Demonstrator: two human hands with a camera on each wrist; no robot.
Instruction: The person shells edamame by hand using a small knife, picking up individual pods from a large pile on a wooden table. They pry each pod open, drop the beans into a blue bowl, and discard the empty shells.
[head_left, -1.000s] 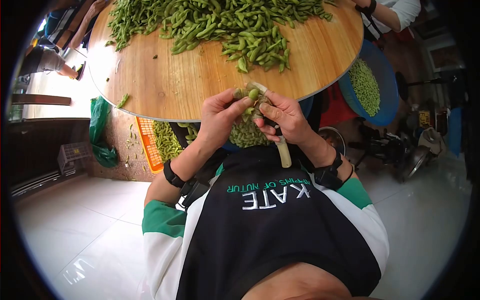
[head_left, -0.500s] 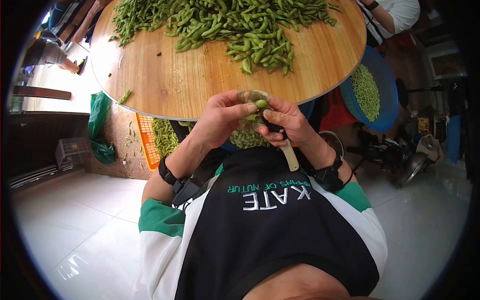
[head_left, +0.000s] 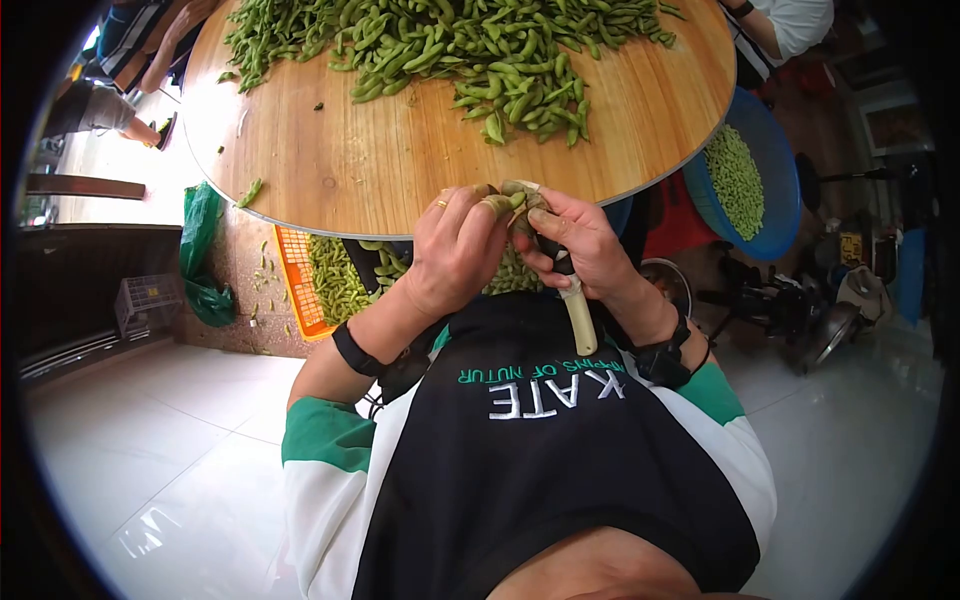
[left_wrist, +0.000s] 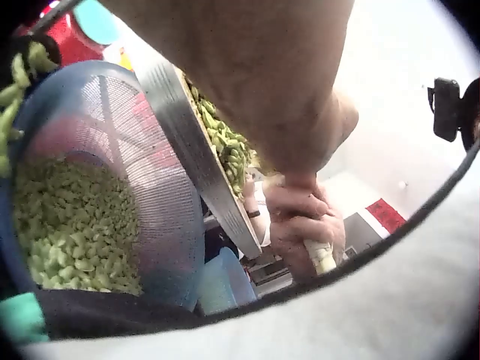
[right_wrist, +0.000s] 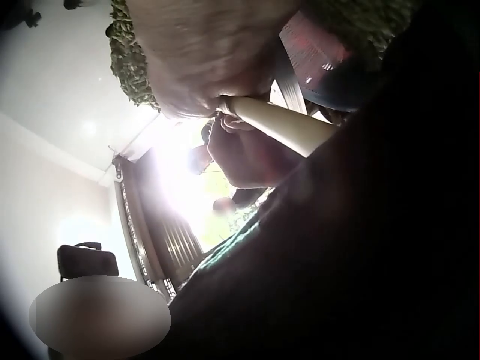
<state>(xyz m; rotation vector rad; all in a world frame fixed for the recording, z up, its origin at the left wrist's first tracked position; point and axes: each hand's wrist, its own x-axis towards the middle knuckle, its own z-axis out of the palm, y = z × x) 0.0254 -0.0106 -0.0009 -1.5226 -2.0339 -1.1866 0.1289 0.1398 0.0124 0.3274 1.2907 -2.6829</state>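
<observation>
In the head view my left hand (head_left: 460,250) is turned with its back up, its curled fingers meeting the right hand just off the table's near edge. A green soybean pod (head_left: 516,201) shows between the fingertips, pinched by the left hand and mostly hidden. My right hand (head_left: 585,240) grips a tool with a long cream handle (head_left: 578,318) that points down toward the shirt; its working end is hidden. Brownish wraps cover some fingertips. Below the hands, shelled beans (left_wrist: 82,225) fill part of a blue mesh basket (left_wrist: 171,217) in the left wrist view.
A big heap of soybean pods (head_left: 450,50) covers the far part of the round wooden table (head_left: 330,170). An orange crate (head_left: 292,270) of pods stands at left below. To the right is a blue basin (head_left: 778,190) with shelled beans. Other people sit around the table.
My left hand has rolled over so its knuckles face up, and the round bean seen between the fingers is out of sight. The cream handle has swung slightly down toward the shirt.
</observation>
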